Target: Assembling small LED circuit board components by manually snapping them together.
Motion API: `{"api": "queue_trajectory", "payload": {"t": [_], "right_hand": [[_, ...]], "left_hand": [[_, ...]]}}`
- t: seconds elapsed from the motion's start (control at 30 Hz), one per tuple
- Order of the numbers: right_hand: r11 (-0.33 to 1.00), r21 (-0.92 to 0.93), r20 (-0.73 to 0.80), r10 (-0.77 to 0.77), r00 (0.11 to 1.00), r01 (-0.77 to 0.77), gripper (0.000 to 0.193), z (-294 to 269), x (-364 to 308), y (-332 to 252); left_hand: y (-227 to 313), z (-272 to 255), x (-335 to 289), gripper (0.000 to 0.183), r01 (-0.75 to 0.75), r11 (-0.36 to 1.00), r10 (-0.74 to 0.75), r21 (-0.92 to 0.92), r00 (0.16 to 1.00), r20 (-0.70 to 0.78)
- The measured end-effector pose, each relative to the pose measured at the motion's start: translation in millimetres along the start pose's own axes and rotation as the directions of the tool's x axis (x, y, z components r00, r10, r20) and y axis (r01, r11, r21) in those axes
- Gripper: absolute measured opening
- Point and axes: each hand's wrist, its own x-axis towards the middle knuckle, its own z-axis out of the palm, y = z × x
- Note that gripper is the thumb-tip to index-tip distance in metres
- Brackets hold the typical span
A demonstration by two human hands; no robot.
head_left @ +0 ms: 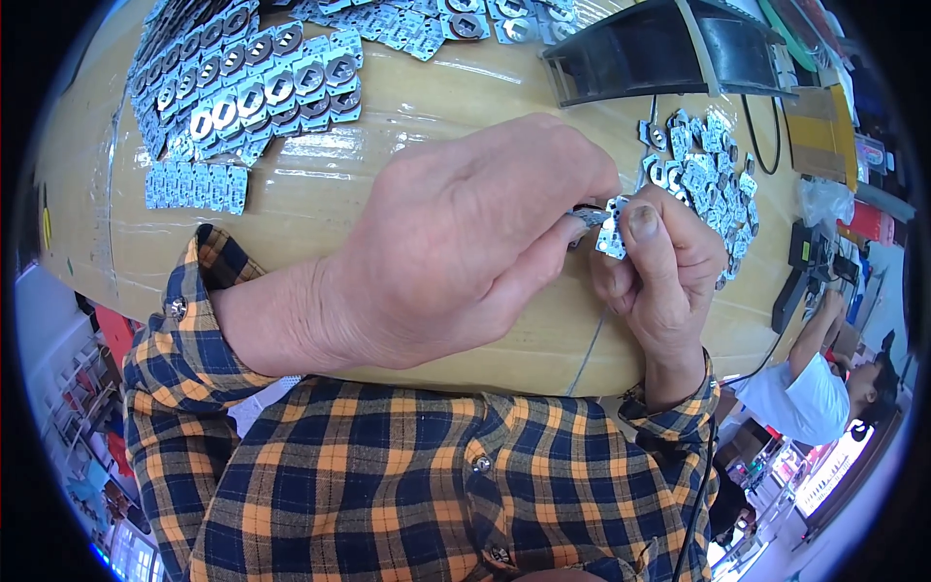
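A tan table (436, 102) with glossy patches lies beneath the left hand (456, 233). Beyond the right hand (669, 257) stands a curved black bin (630, 53) with a pale strap (696, 44) across it. A black cable (777, 136) loops to that hand's far right, near a cardboard box (822, 131) and a clear plastic bag (824, 202). Well right of the same hand, a person in a white shirt (800, 400) reaches out an arm; shelves (82, 388) stand well left of the left hand.

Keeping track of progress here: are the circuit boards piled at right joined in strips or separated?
Mostly separated: the boards lie as loose single pieces at mixed angles; some overlap too closely to tell.
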Motion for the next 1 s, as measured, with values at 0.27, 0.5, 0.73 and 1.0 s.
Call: {"api": "queue_trajectory", "payload": {"t": [0.27, 0.5, 0.73, 1.0], "right_hand": [[0.993, 0.12, 0.013, 0.019, 1.0, -0.02, 0.033, 1, 1, 1], [0.999, -0.043, -0.068, 0.028, 0.997, -0.031, 0.033, 3, -2, -5], [0.822, -0.537, -0.165, -0.325, 0.931, 0.191, 0.032, -9, 0, 4], [0.869, -0.368, 0.106, -0.314, 0.943, 0.331, 0.022, -3, 3, -2]], "left_hand": [[-2, 0, 0, 0.03, 0.011, 1.0, -0.011, -0.015, 0.999, -0.051], [-5, 5, -2, 0.027, -0.083, 0.992, 0.083, -0.1, 0.997, 0.004], [-1, -2, 3, 0.016, 0.362, 0.854, -0.334, -0.375, 0.932, 0.14], [-9, -5, 0, 0.019, 0.431, 0.751, -0.325, -0.501, 0.901, 0.287]]}}
